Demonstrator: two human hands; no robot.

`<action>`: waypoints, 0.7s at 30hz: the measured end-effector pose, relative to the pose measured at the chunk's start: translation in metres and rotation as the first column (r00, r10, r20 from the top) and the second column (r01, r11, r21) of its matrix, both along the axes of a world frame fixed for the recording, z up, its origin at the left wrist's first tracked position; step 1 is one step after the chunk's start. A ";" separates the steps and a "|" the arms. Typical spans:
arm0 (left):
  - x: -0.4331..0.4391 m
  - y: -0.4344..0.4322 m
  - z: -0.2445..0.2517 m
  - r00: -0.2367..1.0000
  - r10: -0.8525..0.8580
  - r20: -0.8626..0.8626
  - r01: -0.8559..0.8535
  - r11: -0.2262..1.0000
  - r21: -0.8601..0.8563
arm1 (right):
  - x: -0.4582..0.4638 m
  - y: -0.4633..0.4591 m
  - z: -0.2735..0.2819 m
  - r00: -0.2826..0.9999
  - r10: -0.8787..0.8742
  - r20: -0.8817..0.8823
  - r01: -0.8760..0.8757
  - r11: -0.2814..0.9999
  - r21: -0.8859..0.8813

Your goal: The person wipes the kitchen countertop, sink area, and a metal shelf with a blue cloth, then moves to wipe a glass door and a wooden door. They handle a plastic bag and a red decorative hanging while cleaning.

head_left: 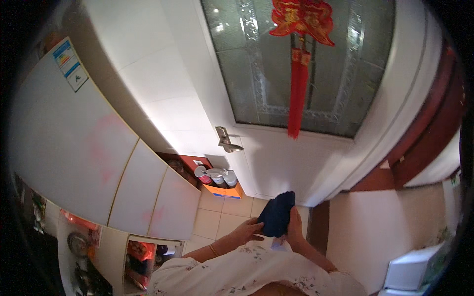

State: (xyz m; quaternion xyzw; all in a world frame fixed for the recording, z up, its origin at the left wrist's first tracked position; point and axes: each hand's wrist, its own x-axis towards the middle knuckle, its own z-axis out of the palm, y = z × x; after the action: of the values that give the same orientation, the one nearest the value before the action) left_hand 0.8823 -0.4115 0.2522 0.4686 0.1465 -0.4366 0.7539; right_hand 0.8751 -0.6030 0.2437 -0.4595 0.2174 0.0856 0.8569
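Observation:
A dark navy piece of cloth (277, 215) is held in front of my body, between both hands. My left hand (249, 231) grips its left edge, with a bracelet on that wrist. On the cloth's right side, my right hand (294, 225) holds the other edge, its fingers partly hidden behind the fabric. Beneath the hands, near my patterned shirt (240, 266), a small pale bluish item (278, 243) shows, too unclear to name.
Ahead stands a white door (292, 166) with a metal handle (226, 142) and a red tasselled hanging (298, 92). Left is a pale refrigerator (74, 140); beside the door, an orange box (227, 191) holds several containers. An open compartment (127, 266) is at lower left.

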 end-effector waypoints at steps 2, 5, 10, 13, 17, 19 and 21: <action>0.016 -0.009 -0.001 0.973 0.215 0.082 -0.217 0.976 0.014 | 0.022 -0.005 -0.011 0.999 0.026 0.032 -0.027 0.999 0.035; 0.044 -0.014 0.010 0.900 0.337 0.275 -0.365 0.930 0.054 | 0.045 -0.002 -0.030 0.995 0.091 -0.028 -0.086 0.986 0.145; 0.094 -0.013 0.025 0.531 -0.202 0.823 -0.320 0.851 0.416 | 0.062 -0.002 -0.162 0.865 0.501 0.040 -0.359 0.672 -0.648; 0.109 -0.002 0.039 0.129 -0.463 0.877 -0.323 0.816 0.479 | 0.070 0.044 -0.079 0.968 0.250 -0.004 -0.249 0.964 -0.092; 0.118 -0.017 0.073 -0.072 -0.472 0.879 0.238 0.847 0.475 | 0.084 0.066 -0.038 0.965 0.106 0.240 -0.214 0.848 0.485; 0.121 -0.011 0.090 -0.154 -0.290 0.944 0.151 0.938 0.313 | 0.102 0.069 -0.001 0.973 0.041 0.227 -0.166 0.808 0.565; 0.135 0.003 0.106 -0.276 -0.142 0.951 -0.028 0.990 0.139 | 0.124 0.060 0.058 0.948 -0.073 0.311 -0.138 0.784 0.605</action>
State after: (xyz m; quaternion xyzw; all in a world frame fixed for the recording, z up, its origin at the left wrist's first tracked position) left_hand 1.0171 -0.4088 0.3577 0.6760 -0.5123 0.0841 0.5229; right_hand 0.9990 -0.5425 0.3017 -0.1642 0.0283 0.0923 0.9817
